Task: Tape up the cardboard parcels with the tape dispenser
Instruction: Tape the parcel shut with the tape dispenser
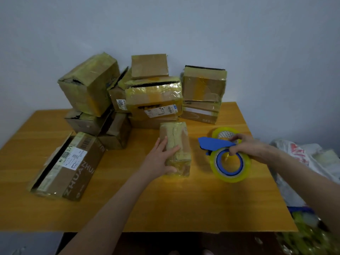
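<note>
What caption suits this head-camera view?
Left hand holds a small taped parcel; right hand grips the blue tape dispenser.

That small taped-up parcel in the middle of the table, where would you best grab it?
Probably across its narrow width near the middle, coming down from above. The small parcel lies flat with its long side pointing away from the person, so fingers should span it easily there. The left hand already holds its left edge.
</note>
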The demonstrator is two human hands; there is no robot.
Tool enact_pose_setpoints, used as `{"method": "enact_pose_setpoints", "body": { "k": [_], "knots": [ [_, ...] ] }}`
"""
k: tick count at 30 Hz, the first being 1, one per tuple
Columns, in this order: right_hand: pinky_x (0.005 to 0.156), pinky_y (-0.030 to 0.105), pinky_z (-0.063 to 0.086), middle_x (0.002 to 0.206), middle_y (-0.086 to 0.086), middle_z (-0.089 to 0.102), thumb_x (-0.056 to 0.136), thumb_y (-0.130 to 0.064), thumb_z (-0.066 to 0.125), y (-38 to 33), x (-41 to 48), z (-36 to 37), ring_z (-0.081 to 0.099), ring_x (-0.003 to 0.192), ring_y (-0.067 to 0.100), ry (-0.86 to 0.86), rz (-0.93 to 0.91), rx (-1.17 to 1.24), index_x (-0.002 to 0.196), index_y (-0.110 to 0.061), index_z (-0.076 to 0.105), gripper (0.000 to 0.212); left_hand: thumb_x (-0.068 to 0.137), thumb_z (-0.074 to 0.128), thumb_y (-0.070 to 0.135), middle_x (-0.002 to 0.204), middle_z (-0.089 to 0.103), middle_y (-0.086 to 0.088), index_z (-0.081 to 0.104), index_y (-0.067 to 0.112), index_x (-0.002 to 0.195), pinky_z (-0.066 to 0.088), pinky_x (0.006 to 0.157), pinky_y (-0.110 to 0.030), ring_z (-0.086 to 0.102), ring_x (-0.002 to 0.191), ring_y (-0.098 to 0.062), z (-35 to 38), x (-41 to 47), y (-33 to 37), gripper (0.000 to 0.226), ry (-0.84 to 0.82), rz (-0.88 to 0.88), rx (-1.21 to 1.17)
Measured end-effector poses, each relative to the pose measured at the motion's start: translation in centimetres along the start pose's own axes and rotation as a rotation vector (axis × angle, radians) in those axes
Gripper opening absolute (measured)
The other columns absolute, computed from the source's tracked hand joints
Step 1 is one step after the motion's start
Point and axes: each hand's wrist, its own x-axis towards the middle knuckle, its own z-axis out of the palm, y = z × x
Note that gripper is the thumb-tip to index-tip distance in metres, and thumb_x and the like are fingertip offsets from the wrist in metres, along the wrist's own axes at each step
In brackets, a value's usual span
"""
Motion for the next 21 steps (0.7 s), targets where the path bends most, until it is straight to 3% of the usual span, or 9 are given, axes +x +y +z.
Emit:
{"method": "enact_pose_setpoints", "body": {
  "k": [1,3,5,7,10,13,16,18,21],
  "knots": [
    [0.061,0.035,0.043,0.092,0.014,0.063,0.069,0.002,0.073,-0.7,-0.4,-0.6,0.057,0.073,0.023,-0.007,-0.023,0.002,0.108,-0.01,0.055,0.045,0.081,0.068,0.046,0.16,-0.004,0.001,0.021,0.04,0.148,0.015,0.117,-0.046,-0.008,0.147,-0.02,-0.4,0.1,0.3,0.082,0.055,-0.015,-0.051],
    [0.057,0.033,0.039,0.087,0.013,0.063,0.071,0.0,0.075,-2.0,-1.5,-1.7,0.053,0.066,0.021,-0.033,-0.091,-0.022,0.112,-0.011,0.053,0.048,0.085,0.063,0.046,0.156,0.025,0.002,0.034,0.029,0.146,0.029,0.111,-0.04,0.02,0.144,-0.018,-1.3,0.1,1.4,0.069,0.322,-0.072,-0.235],
    [0.058,0.033,0.038,0.089,0.015,0.064,0.074,-0.002,0.076,-3.3,-2.7,-2.3,0.053,0.065,0.021,-0.072,-0.205,-0.058,0.115,-0.018,0.052,0.051,0.09,0.056,0.047,0.138,0.051,0.0,0.047,0.02,0.138,0.047,0.092,-0.028,0.052,0.121,-0.015,-2.5,0.3,2.3,0.057,0.429,-0.204,-0.603],
    [0.064,0.035,0.045,0.093,0.011,0.067,0.075,-0.002,0.077,-4.8,-3.9,-2.5,0.06,0.07,0.023,-0.118,-0.33,-0.084,0.115,-0.024,0.051,0.053,0.088,0.052,0.056,0.122,0.062,-0.004,0.05,0.01,0.133,0.056,0.071,-0.025,0.065,0.1,-0.015,-3.5,0.5,3.5,0.064,0.19,-0.329,-1.115],
    [0.065,0.017,0.051,0.097,-0.005,0.067,0.07,-0.012,0.084,-7.1,-5.4,-1.9,0.068,0.08,0.008,-0.183,-0.433,-0.08,0.114,-0.029,0.054,0.056,0.071,0.053,0.073,0.112,0.067,-0.01,0.052,0.004,0.12,0.058,0.066,-0.032,0.07,0.093,-0.021,-4.3,0.2,4.1,0.084,-0.076,-0.347,-1.463],
    [0.065,0.012,0.051,0.096,-0.01,0.068,0.056,-0.027,0.084,-8.3,-5.8,-1.2,0.068,0.083,0.003,-0.201,-0.456,-0.099,0.109,-0.029,0.057,0.06,0.055,0.054,0.082,0.101,0.074,-0.004,0.065,0.008,0.11,0.057,0.062,-0.028,0.072,0.084,-0.016,-4.8,0.0,3.9,0.092,-0.1,-0.34,-1.548],
    [0.065,0.01,0.049,0.091,-0.012,0.068,0.06,-0.021,0.087,-8.5,-5.5,-0.8,0.067,0.081,0.001,-0.216,-0.483,-0.181,0.106,-0.03,0.058,0.055,0.054,0.059,0.081,0.094,0.075,0.003,0.071,0.016,0.1,0.055,0.057,-0.024,0.072,0.076,-0.01,-5.2,-0.5,3.4,0.08,-0.03,-0.332,-1.497],
    [0.066,0.011,0.049,0.096,-0.008,0.066,0.067,-0.013,0.087,-8.5,-5.0,-0.4,0.066,0.081,0.001,-0.214,-0.504,-0.242,0.107,-0.028,0.057,0.052,0.068,0.067,0.065,0.087,0.075,0.004,0.069,0.015,0.101,0.054,0.056,-0.023,0.072,0.074,-0.008,-5.4,-0.9,3.1,0.06,0.04,-0.327,-1.458],
    [0.067,0.012,0.05,0.102,-0.006,0.063,0.069,-0.011,0.086,-8.5,-4.6,0.1,0.064,0.083,-0.001,-0.206,-0.523,-0.303,0.109,-0.028,0.054,0.054,0.084,0.071,0.025,0.074,0.074,0.003,0.066,0.01,0.103,0.053,0.056,-0.021,0.069,0.066,-0.006,-5.4,-1.4,3.0,0.025,0.134,-0.35,-1.43]
  ]
}}
